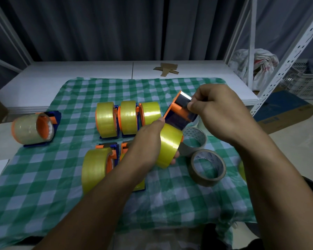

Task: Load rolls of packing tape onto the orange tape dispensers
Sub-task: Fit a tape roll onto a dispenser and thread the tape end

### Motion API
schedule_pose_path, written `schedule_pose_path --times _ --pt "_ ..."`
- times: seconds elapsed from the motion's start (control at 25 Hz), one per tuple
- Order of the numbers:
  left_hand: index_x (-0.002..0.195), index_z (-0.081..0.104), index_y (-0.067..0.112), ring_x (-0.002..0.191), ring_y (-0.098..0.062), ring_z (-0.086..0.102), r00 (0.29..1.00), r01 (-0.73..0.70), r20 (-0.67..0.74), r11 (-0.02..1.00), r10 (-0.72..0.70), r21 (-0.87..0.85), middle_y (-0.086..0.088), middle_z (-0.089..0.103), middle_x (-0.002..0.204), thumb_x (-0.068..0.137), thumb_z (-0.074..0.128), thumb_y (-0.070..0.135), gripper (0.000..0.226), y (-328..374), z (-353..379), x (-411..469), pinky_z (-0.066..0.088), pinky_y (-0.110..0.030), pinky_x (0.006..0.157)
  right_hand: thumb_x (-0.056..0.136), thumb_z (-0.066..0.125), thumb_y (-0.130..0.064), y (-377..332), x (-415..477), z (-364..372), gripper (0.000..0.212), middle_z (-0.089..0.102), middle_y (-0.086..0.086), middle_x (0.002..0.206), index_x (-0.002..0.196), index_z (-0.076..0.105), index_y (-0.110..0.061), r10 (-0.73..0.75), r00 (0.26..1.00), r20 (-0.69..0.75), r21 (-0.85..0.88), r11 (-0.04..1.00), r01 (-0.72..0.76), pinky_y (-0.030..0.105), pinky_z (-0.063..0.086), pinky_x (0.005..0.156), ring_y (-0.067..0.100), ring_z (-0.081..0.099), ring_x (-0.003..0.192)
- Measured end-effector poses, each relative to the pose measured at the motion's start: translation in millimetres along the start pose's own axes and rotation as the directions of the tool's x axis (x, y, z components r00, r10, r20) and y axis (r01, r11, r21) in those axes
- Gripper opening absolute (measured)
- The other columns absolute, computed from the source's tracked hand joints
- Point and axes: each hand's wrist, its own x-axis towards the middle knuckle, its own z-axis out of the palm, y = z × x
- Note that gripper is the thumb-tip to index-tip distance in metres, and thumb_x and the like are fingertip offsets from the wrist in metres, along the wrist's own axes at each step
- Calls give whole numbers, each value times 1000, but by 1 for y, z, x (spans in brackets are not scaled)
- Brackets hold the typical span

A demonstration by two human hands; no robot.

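The left hand (148,139) is gripping a glossy yellow tape roll (170,145) sitting at the rear of an orange dispenser (179,112), which is being held up above the green checked cloth (61,186) covering the white bench (79,69). The right hand (219,112) is pinching the dispenser's dark front just below its serrated metal blade (185,95). Behind, three loaded dispensers (128,117) are standing side by side, each carrying a yellow roll. Two loose brown rolls (207,167), hollow rings, are lying just right of the hands.
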Motion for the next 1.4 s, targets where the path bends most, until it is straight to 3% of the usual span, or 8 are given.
schedule_pose_path --times 0.24,0.52,0.8,0.92,1.04,1.24,1.4 --pt "90 66 5 46 -23 64 999 12 31 999 -13 44 -10 69 57 108 37 38 47 -3 0 -2 55 -33 50 99 60 -26 9 2 -5 20 68 1 77 81 60 -17 -35 999 8 70 997 34 39 45 68 17 54 69" --pt "92 64 -1 42 -22 62 994 51 94 998 -54 35 -8 67 54 108 35 38 51 0 -1 -5 52 -28 44 101 56 -32 11 5 -10 19 62 -2 79 85 56 -22 -120 991 60 -62 990 123 46 47 69 20 56 73" --pt "95 64 -1 43 -22 61 994 45 92 997 -52 69 -7 68 54 108 35 39 52 -2 -3 -4 52 -26 43 100 57 -36 15 8 -10 22 61 -4 78 83 55 -23 -154 984 85 -102 981 162 41 46 67 17 57 73" --pt "101 67 -2 48 -24 62 991 55 121 997 -60 48 -10 70 60 106 38 44 54 -3 -6 -2 53 -29 46 100 58 -36 17 8 -11 21 60 -4 76 84 57 -22 -166 982 94 -71 982 173 37 44 64 15 56 71" --pt "103 70 -2 57 -29 67 988 36 151 999 -40 27 -16 73 71 105 38 50 61 -5 -9 0 55 -32 51 100 59 -34 18 8 -13 21 62 -3 76 85 59 -20 -169 980 103 -39 984 174 44 50 69 18 58 72" --pt "108 72 3 81 -44 74 975 65 212 998 -69 24 -27 75 90 107 35 46 57 -6 -12 1 59 -35 59 99 60 -32 18 7 -14 21 60 -5 75 82 59 -20 -183 979 94 -71 979 190 43 50 70 15 58 72" --pt "105 69 -2 69 -43 72 970 61 233 998 -68 36 -30 74 85 108 33 41 57 -9 -12 2 58 -35 58 98 61 -34 19 7 -16 20 60 -6 74 84 61 -19 -182 978 103 -114 974 193 42 51 70 14 58 73"
